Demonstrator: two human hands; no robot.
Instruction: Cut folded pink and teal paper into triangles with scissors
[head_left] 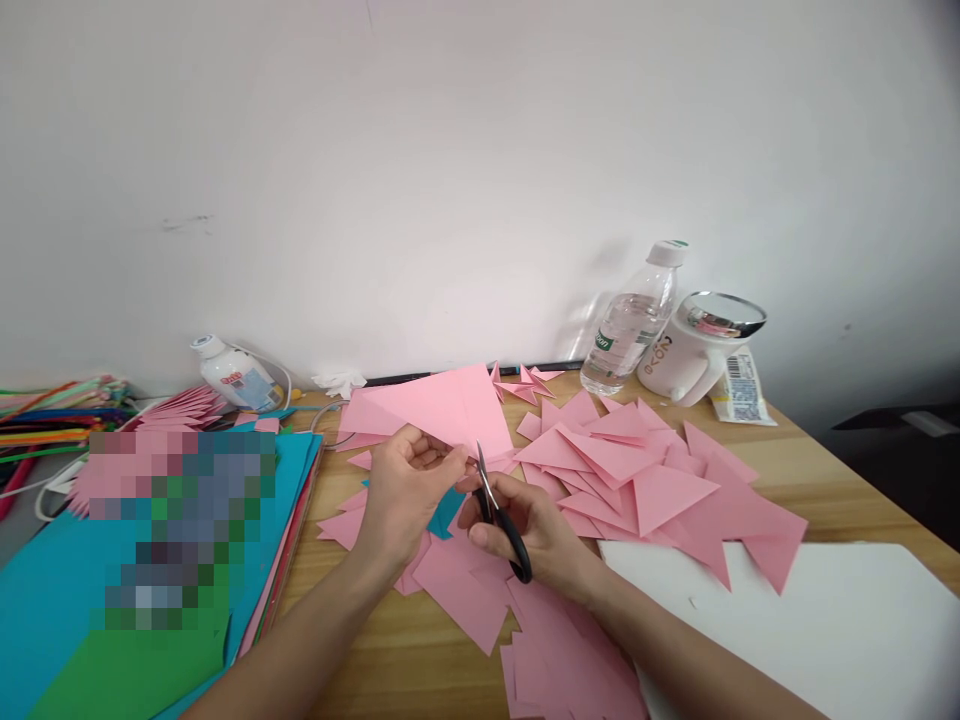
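Observation:
My left hand [405, 490] is closed in a pinch at the lower edge of a folded pink paper sheet [442, 400]. In my right hand [540, 530] is a pair of scissors [516, 548] with black handles, its metal blades pointing up beside my left fingertips and overlapping the paper. Whether the blades are apart at the tips is hard to make out. Under my hands lie pink paper pieces [465, 590] and a small blue scrap [448, 513]. To the right rises a loose heap of pink paper triangles [675, 495].
A water bottle [630, 330] and a white mug [697, 350] stand at the back right, beside a small packet [742, 390]. A white board [795, 630] lies front right. At left are blue sheets [45, 600], a white bottle [236, 375] and colored pipe cleaners [60, 410].

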